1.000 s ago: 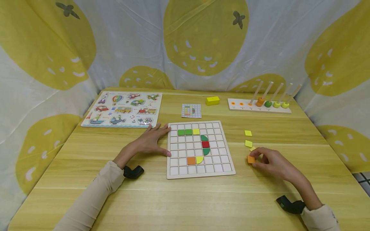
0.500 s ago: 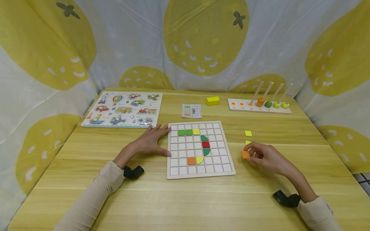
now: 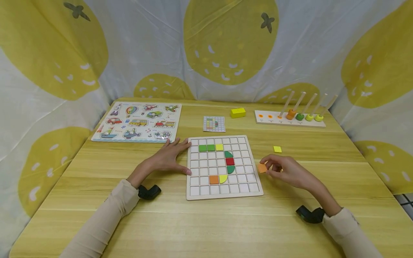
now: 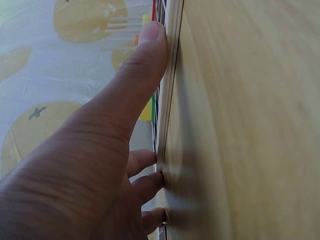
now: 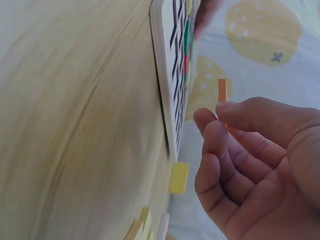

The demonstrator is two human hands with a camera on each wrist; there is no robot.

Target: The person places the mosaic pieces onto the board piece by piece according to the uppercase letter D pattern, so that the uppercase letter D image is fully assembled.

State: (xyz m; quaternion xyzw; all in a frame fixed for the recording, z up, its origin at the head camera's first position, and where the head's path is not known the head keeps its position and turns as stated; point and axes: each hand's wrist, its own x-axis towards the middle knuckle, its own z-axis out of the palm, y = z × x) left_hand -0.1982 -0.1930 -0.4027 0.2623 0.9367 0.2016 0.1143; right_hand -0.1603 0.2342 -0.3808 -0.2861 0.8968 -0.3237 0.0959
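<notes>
Your board (image 3: 242,178) carries eight tiles: two green squares (image 3: 202,148), a yellow square (image 3: 219,147), a red square (image 3: 229,161) between two green quarter-rounds (image 3: 228,154), and an orange square (image 3: 214,179) beside a yellow quarter-round (image 3: 223,178). Your right hand (image 3: 290,172) pinches an orange tile (image 3: 262,168) between thumb and fingers, off the table (image 3: 161,229) near the board's right edge; not yet placed. Your left hand (image 3: 169,156) has its fingers spread apart at the opposite edge. A loose yellow tile (image 3: 277,149) and partly hidden yellow pieces (image 5: 145,220) remain. Judged against the patterned card (image 3: 214,124), work appears partway; exact cells are too small to verify.
</notes>
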